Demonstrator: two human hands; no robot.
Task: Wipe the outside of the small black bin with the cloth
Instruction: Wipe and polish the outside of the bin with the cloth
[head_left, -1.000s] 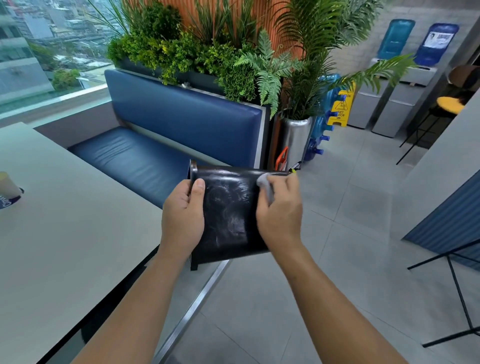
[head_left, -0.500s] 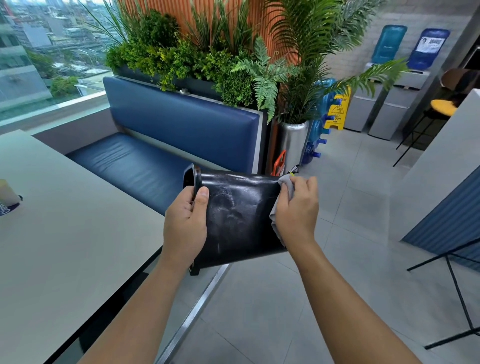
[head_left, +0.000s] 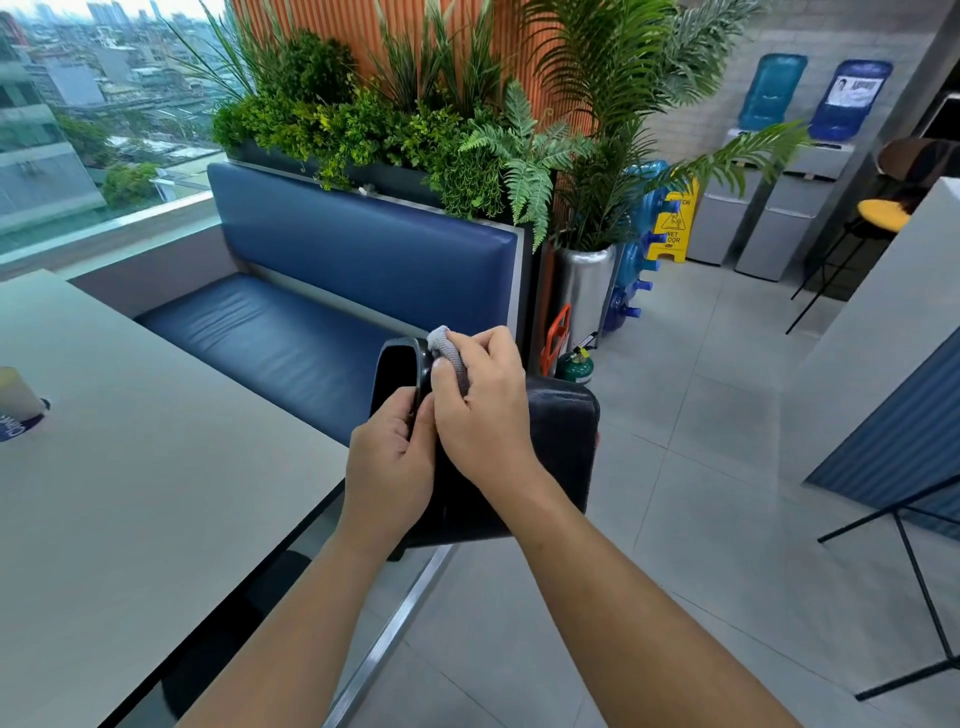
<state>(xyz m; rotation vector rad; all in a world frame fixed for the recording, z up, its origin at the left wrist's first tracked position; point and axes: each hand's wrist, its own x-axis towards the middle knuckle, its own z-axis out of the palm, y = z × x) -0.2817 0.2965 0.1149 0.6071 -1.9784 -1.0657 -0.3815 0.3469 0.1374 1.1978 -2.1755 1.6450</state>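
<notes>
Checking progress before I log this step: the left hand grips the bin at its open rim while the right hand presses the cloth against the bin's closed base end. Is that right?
Not quite. In the head view, the right hand presses the cloth at the open rim end of the bin, right beside the left hand, not at the closed base end. The left hand does grip the bin at its open rim.

Table (head_left: 130, 493) crowds the left — open floor (head_left: 701, 441) right (bench (head_left: 291, 343) beyond).
</notes>
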